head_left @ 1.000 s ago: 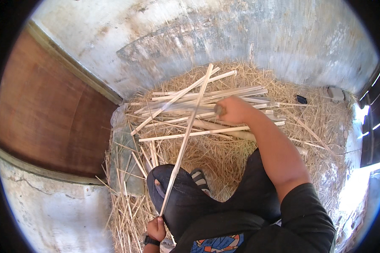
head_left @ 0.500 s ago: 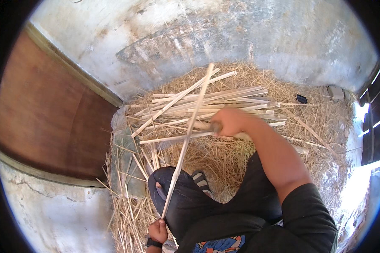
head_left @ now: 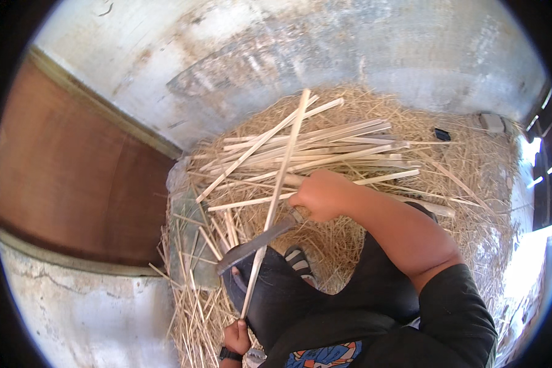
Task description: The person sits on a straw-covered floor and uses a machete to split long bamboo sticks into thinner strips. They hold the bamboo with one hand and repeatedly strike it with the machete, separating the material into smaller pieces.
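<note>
My right hand (head_left: 325,195) has come back from the stick pile (head_left: 325,144), now gripping a knife (head_left: 257,242). My left hand (head_left: 236,337) stays closed on the long stick (head_left: 276,196), ready for cutting.

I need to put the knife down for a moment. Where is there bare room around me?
The grey floor beyond the straw is bare, up to the wall. The brown board to the left is bare too. It is crowded in the middle: the pile of sticks covers the straw, and the right hand with the knife works beside the knee.
</note>
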